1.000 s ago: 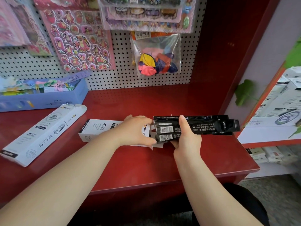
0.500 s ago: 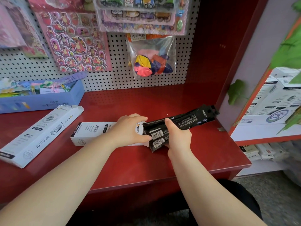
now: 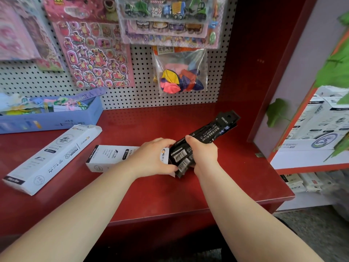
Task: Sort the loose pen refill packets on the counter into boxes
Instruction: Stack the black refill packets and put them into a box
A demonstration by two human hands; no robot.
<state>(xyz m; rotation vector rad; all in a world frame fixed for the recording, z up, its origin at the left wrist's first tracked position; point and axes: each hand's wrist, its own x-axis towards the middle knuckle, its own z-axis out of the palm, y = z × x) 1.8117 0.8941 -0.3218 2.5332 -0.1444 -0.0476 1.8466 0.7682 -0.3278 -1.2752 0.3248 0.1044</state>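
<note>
White box [image 3: 111, 157] held by left hand [image 3: 153, 157] | refill packets [image 3: 213, 133] gripped by right hand [image 3: 203, 154] | risk: tilted packets may be snagged at the mouth beside the left hand

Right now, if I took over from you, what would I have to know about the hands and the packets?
Left hand grips the open end of the white box, which lies on the red counter.
Right hand grips the bundle of black refill packets, tilted, with its lower end at the box's mouth.
Done: the bundle is lined up with the opening.
Left: slide it fully in. A second white box lies further left, with no hand on it.
</note>
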